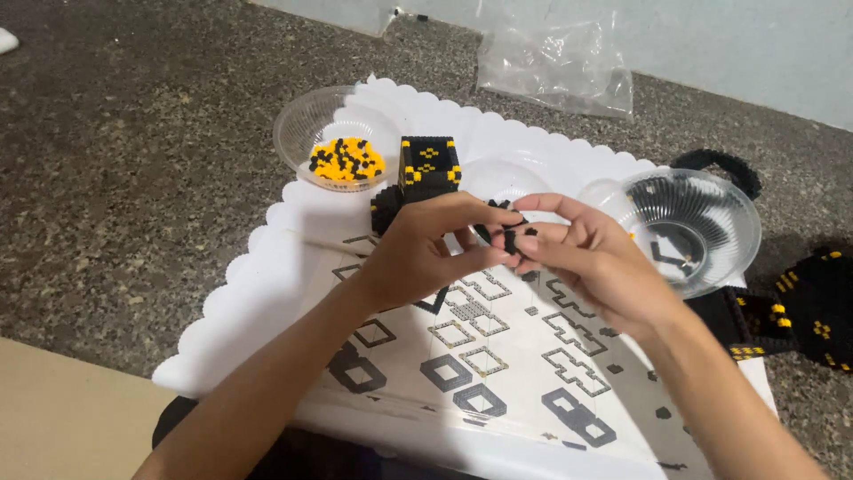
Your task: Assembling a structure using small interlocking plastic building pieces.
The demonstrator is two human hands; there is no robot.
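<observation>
My left hand and my right hand meet above a white scalloped tray. Together their fingertips pinch a small cluster of black building bricks. Just behind the left hand stands a black cube model with yellow patterns. Under my hands lies a printed instruction sheet showing grey brick layouts, with a few loose black bricks on it.
A clear plastic bowl holds yellow and black bricks at the tray's far left. Another clear bowl with black bricks sits right. Black and yellow built pieces lie at the right edge. A clear plastic bag lies beyond, on the speckled floor.
</observation>
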